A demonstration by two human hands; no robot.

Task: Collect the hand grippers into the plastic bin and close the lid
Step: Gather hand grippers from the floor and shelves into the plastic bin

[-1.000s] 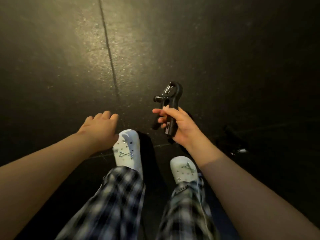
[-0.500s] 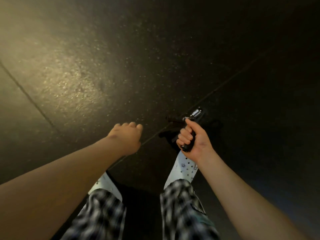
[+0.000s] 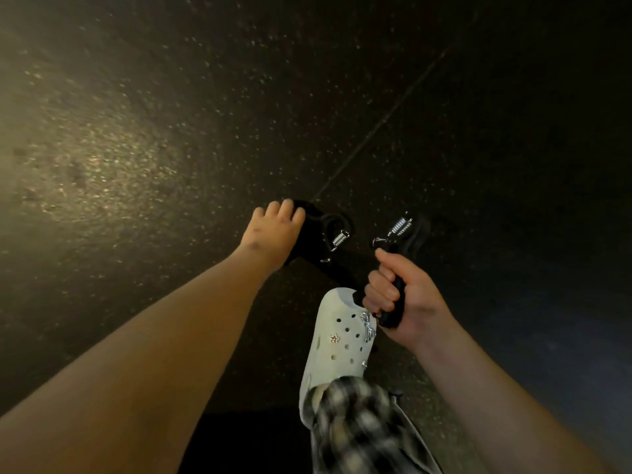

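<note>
Pale perforated clog with charms, plaid trousers

Dark speckled floor here, a thin seam cutting diagonally across it. One black hand gripper lies on it, and a pale clog is planted just beside it.

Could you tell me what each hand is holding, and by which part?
Right hand grips one black hand gripper by its handles. Left hand touches a second gripper at its handle; grip unclear.
</note>
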